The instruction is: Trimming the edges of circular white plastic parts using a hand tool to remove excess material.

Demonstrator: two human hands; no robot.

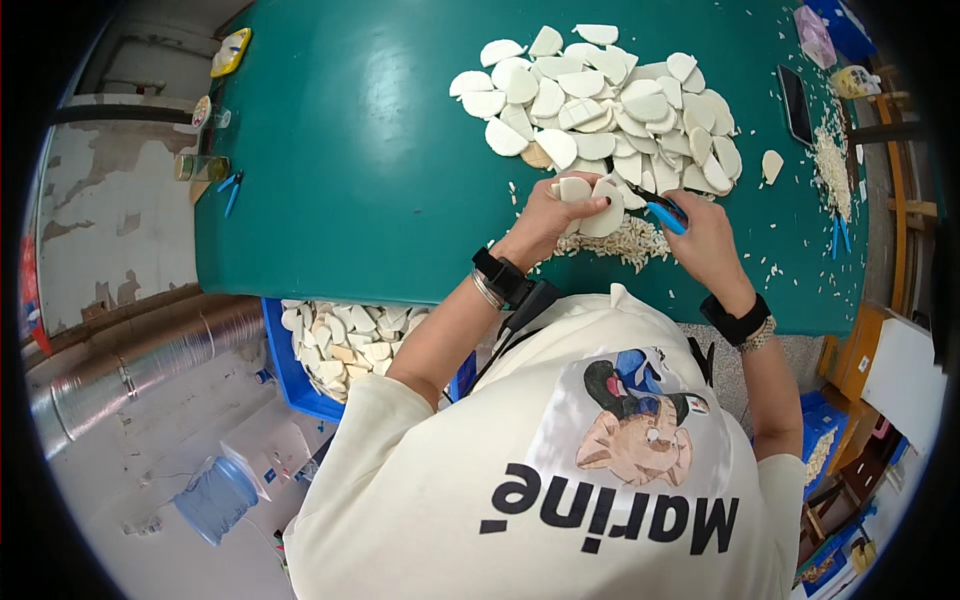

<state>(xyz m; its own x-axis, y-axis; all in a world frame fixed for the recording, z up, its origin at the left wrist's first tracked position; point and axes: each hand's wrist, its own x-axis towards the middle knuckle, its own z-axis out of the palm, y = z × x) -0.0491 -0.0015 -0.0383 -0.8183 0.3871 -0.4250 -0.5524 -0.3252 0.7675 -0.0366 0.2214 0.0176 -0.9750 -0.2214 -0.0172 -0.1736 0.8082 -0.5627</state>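
Note:
My left hand (540, 222) is closed around a few flat, off-white, rounded pieces (602, 217), fanned out with the thumb on top. My right hand (708, 243) is wrapped round a pair of blue-handled cutting pliers (667, 217). Their dark jaws point up and left, close to the held pieces; whether they touch them I cannot tell. Just beyond both hands lies a big heap of similar half-round white pieces (585, 85). Under and between my hands, small white scraps (632, 245) are gathered near the table's front edge.
A blue bin (285, 370) full of white pieces stands below the green table's (330, 150) front left. At the left edge are blue pliers (232, 195) and a glass jar (200, 168). A phone (795, 104), more scraps (830, 165) and blue-handled pliers (840, 237) lie at the right.

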